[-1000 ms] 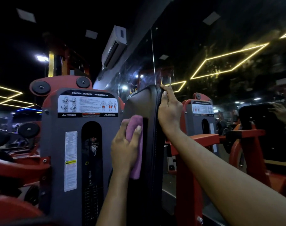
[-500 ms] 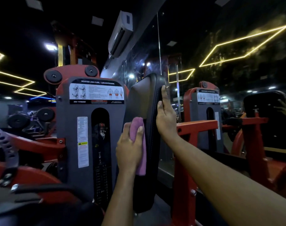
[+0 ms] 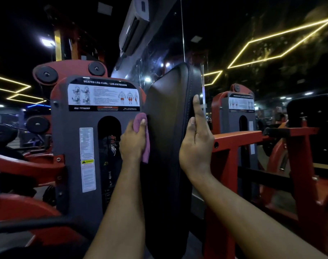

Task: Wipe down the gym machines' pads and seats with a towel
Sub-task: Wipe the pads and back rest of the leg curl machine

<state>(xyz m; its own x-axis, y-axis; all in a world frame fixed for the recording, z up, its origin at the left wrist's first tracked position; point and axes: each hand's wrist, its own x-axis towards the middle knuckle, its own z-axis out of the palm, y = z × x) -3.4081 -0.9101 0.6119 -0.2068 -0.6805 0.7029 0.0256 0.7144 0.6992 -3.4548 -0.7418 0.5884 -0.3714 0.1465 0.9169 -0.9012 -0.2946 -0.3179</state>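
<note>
Dim gym hall: yellow light strips [image 3: 282, 32] overhead, a mirror wall [image 3: 234, 40] to the right, and an air-conditioning unit [image 3: 135, 21] mounted high.

A grey weight-stack shroud [image 3: 71, 146] labelled "Seated Leg Curl / Leg Extension" stands at left. The machine's black back pad [image 3: 168, 131] stands upright just beside it, seen nearly edge-on.

The left hand [image 3: 132, 144] has its grip clamped on the pink towel [image 3: 139, 119] and presses it against the pad's left face at mid-height. The right hand [image 3: 196, 146] has its grip apart, fingers straight up along the pad's right edge, steadying it.

Assessment: wiping of this back pad is in hand. The upper portion and the long lower portion appear yet to be covered. No seat can be made out in this view.

The next move calls for firm strokes up and down the face, with the bracing hand countering the push, then on to the seat.
</note>
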